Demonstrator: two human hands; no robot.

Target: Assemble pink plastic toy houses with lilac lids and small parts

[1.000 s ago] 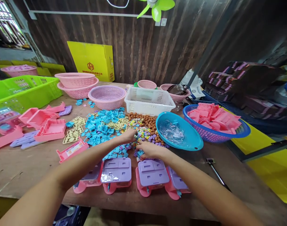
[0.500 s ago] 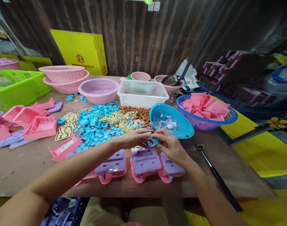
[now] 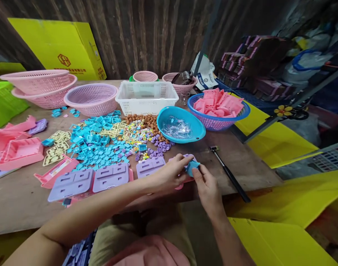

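Between my two hands is a small blue plastic box-shaped piece (image 3: 192, 168). My left hand (image 3: 173, 171) grips it from the left, fingers closed around its side. From the right, the thumb and fingers of my right hand (image 3: 208, 184) pinch the same piece. Under and beside my hands, a row of pink cases with purple lids (image 3: 111, 177) lies along the near table edge; my left hand and forearm partly cover some of them. Just beyond my hands stands a tilted blue bowl (image 3: 185, 137) with clear plastic parts (image 3: 176, 127) in it.
Loose blue pieces (image 3: 102, 147), brown bits (image 3: 146, 121) and purple discs (image 3: 160, 147) cover mid-table. Behind them stand a white basket (image 3: 146, 101) and a purple basket (image 3: 91, 99). A black-handled hammer (image 3: 230, 175) lies right, near a blue-rimmed basket of pink parts (image 3: 219, 105). Pink trays (image 3: 22, 151) lie left.
My view has turned right and down. Both hands, still on the blue piece, have come from beside the blue bowl to above the rightmost purple-lidded case. The piece is turned differently.
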